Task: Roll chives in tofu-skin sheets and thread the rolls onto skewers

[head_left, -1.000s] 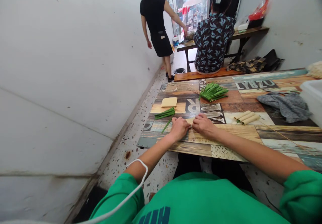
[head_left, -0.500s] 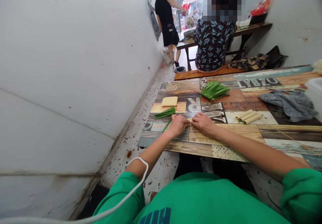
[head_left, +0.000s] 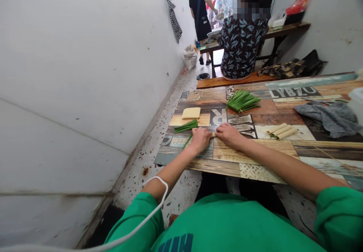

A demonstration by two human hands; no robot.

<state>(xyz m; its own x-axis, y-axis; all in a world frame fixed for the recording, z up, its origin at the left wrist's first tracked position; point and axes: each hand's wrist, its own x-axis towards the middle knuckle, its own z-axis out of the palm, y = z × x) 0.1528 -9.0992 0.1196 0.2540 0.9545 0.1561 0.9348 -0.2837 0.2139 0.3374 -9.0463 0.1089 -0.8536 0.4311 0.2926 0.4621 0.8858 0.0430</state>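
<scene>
My left hand (head_left: 200, 138) and my right hand (head_left: 227, 135) are closed on the two ends of a small pale roll (head_left: 213, 134) at the table. Only a short middle piece of the roll shows between my fingers. Green stalks (head_left: 187, 141), which look like chives, stick out to the left from under my left hand. Just beyond lies a small bundle of chives (head_left: 185, 126), with a stack of pale yellow square sheets (head_left: 191, 113) behind it. Several finished rolls with green inside (head_left: 282, 131) lie to the right of my right hand.
A larger bunch of chives (head_left: 243, 101) lies farther back on the patterned table (head_left: 255, 157). A grey cloth (head_left: 329, 118) rests at the right, near a white container (head_left: 356, 102). Ahead, one person sits on a bench (head_left: 208, 83) and another stands by the doorway. A white wall is at left.
My hands have drawn slightly closer together, and the sheet between them looks more tightly rolled. The standing person in the background has shifted to the right, uncovering a white sack.
</scene>
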